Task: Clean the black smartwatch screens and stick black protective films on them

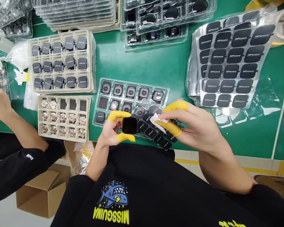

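Note:
My left hand [115, 127], with yellow finger cots, grips a black square smartwatch body [129, 125] by its edges, dark screen facing up. Between the yellow-covered thumb and finger of my right hand [186, 123] is a crumpled white wipe [159, 121], apart from the watch. Beneath both hands lies a clear plastic tray [97, 108] with watch bodies in its pockets, most with their sensor backs up. A sheet of black labels [151, 133] rests over the tray's right part, partly hidden by my right hand and the wipe.
A beige tray of rose-gold watches [62, 117] and a stacked tray of black-labelled pieces [59, 64] stand left. More label sheets [229, 60] lie right. Stacked clear trays [156, 41] line the back. A co-worker's arm [21, 123] reaches in at left; a cardboard box [42, 192] stands below.

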Available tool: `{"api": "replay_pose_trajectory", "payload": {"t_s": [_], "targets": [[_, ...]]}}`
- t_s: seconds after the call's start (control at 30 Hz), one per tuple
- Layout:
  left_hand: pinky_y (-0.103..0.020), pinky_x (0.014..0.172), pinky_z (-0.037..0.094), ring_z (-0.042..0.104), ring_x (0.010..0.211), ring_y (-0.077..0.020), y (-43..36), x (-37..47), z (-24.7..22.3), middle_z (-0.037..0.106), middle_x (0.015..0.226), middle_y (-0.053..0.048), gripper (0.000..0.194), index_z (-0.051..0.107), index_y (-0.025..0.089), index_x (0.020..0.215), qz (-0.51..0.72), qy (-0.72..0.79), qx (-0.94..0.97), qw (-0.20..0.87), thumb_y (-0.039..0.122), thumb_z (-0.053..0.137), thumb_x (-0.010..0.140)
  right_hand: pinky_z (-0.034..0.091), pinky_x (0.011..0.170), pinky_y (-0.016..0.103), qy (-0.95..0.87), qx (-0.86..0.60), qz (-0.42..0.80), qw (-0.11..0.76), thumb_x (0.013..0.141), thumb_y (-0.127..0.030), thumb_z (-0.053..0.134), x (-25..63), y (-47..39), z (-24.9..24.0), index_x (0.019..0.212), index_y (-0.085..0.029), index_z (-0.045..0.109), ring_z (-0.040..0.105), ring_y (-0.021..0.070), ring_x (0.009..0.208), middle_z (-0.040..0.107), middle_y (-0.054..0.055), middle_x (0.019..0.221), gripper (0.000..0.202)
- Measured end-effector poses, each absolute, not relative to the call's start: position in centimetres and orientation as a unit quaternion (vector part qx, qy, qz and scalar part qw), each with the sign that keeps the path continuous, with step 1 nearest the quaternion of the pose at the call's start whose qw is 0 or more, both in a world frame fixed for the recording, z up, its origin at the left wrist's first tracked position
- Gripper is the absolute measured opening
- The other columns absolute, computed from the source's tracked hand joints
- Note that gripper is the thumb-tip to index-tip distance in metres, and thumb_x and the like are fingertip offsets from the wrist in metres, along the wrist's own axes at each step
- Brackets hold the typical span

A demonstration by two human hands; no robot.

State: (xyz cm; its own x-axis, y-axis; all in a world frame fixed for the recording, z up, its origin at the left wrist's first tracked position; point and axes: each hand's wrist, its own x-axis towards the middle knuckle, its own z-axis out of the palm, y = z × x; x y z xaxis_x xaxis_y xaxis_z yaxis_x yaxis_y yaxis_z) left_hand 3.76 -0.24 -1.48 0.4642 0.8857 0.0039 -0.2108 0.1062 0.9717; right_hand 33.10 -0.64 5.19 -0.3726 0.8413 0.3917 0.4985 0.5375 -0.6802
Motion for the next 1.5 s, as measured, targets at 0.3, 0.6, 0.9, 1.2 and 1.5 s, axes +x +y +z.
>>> {"api": "replay_pose_trajectory", "payload": {"t_s": [0.3,0.6,0.9,1.2,1.5], "targets": [[-0.026,0.071,0.063,0.079,0.083,-0.0181,0.0,4.6,-1.1,0.079,0.104,-0.003,0.081,0.069,0.026,0.138,0.345,0.289,0.570,0.688,0.066,0.104,0.076,0.046,0.061,0.033,-0.861,-0.321,0.145,0.366,0.112,-0.015,0.062,27.8,-1.3,5.9,0.114,-0.024,0.079,0.060,0.0186,0.076,0.074,0.002,0.086,0.020],[-0.025,0.058,0.063,0.071,0.064,-0.0127,-0.7,4.2,-2.4,0.073,0.095,0.002,0.077,0.065,0.027,0.137,0.371,0.337,0.517,0.694,0.060,0.103,0.080,0.039,0.058,0.034,-0.846,-0.424,0.049,0.321,0.108,-0.014,0.067,28.9,0.1,3.6,0.108,-0.022,0.079,0.062,0.0211,0.080,0.071,0.005,0.085,0.014],[-0.025,0.068,0.061,0.076,0.081,-0.0164,0.0,4.1,-1.5,0.076,0.099,-0.001,0.074,0.069,0.027,0.140,0.365,0.306,0.561,0.677,0.060,0.102,0.082,0.051,0.065,0.031,-0.819,-0.358,0.202,0.401,0.110,-0.019,0.070,28.6,-1.6,4.7,0.119,-0.027,0.076,0.065,0.0183,0.077,0.075,0.004,0.095,0.014],[-0.028,0.060,0.067,0.077,0.070,-0.0159,-0.1,4.5,-2.5,0.076,0.105,0.000,0.075,0.061,0.028,0.135,0.349,0.331,0.524,0.702,0.063,0.101,0.081,0.035,0.059,0.033,-0.847,-0.411,0.066,0.330,0.109,-0.013,0.061,27.1,0.5,3.7,0.112,-0.024,0.080,0.059,0.0205,0.081,0.070,0.004,0.086,0.022],[-0.022,0.056,0.063,0.075,0.062,-0.0129,-0.2,3.9,-1.1,0.071,0.085,0.005,0.077,0.066,0.026,0.135,0.422,0.332,0.513,0.670,0.054,0.108,0.076,0.049,0.060,0.032,-0.720,-0.502,0.197,0.437,0.102,-0.011,0.075,29.5,-0.3,2.9,0.107,-0.027,0.074,0.064,0.0167,0.071,0.075,0.003,0.093,0.017]]}}
